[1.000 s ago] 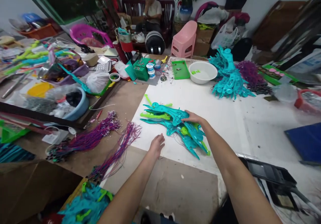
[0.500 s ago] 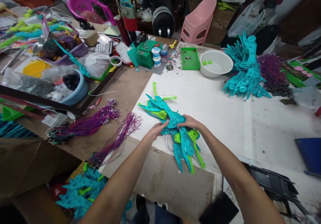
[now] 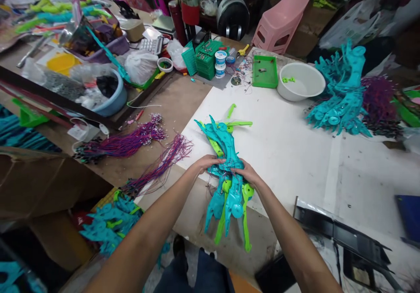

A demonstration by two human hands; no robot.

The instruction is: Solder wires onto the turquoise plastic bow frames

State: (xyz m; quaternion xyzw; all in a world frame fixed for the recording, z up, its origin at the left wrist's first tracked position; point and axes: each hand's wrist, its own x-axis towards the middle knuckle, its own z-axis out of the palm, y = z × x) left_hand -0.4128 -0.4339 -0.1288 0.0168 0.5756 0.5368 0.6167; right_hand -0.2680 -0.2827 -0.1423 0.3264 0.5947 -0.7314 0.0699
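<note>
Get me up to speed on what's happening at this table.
Someone's left hand and right hand grip a bundle of teal and lime-green plastic pieces from either side of its middle. It is over the near part of a white sheet; whether it is lifted is hard to tell. Purplish wires lie to the left, and a teal pile sits beside a white bowl.

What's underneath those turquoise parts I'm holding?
Green pieces stick out from under and between the turquoise parts; whatever lies beneath the middle is covered.
</note>
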